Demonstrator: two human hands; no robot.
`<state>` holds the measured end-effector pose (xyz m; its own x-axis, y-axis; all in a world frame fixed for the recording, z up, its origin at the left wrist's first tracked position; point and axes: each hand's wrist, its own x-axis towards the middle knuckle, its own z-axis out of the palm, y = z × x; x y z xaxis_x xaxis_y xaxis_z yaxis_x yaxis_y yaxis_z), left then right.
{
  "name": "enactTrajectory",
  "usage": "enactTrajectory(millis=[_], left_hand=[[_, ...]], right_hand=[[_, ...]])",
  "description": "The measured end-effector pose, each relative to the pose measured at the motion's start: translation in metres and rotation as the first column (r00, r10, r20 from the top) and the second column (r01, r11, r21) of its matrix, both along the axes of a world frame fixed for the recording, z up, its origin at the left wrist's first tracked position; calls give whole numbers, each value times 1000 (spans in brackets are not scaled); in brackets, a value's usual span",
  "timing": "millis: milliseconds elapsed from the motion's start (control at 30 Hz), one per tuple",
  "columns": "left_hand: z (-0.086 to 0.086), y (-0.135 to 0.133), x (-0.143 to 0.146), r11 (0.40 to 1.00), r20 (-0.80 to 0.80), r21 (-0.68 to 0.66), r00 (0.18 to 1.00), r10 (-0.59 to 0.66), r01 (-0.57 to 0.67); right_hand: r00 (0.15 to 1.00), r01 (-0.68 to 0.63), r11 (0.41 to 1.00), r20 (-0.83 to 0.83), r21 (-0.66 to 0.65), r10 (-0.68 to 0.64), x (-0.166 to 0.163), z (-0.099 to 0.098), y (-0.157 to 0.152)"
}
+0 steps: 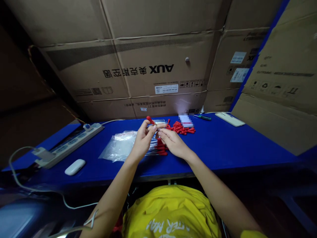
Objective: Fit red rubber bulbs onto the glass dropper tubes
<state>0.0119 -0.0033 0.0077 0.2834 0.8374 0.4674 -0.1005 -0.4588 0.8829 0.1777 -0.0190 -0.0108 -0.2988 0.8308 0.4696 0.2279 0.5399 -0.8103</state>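
And here's the left hand (143, 138), fingers closed on a red-tipped piece (149, 119), red end angled up, perhaps leaving the other end free for the right hand (173, 141)! Its fingertips bunch close there; how tightly, or on what, I can't tell. All this above the table's (223, 148) middle, clear bags (117, 146) leftward, red handles (177, 127) toward the far edge, presumably for easy reach

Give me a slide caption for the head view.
Left hand holds a red handle, right hand close by, at a blue table with plastic bags.
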Motion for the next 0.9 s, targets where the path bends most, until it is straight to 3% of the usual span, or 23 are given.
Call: enactTrajectory(millis=[100, 233, 400, 567, 700, 900], left_hand=[[0, 4, -3, 997, 87, -14, 993, 76, -75], [3, 14, -15, 995, 149, -31, 984, 97, -93], [-3, 22, -18, 982, 258, -122, 950, 173, -146], [-10, 22, -14, 951, 44, -132, 956, 289, -281], [-5, 20, -20, 961, -6, -117, 968, 251, -250], [8, 14, -27, 989, 14, -137, 998, 56, -54]], right_hand=[[976, 117, 985, 166, 127, -138, 4, 1, 0], [856, 241, 939, 402, 243, -324, 2, -3, -2], [777, 262, 921, 504, 287, -378, -5, -5, -5], [788, 281, 891, 445, 355, -426, 1, -3, -3], [793, 295, 886, 426, 359, -436, 7, -2, -1], [779, 282, 895, 461, 346, -425, 8, 1, -3]])
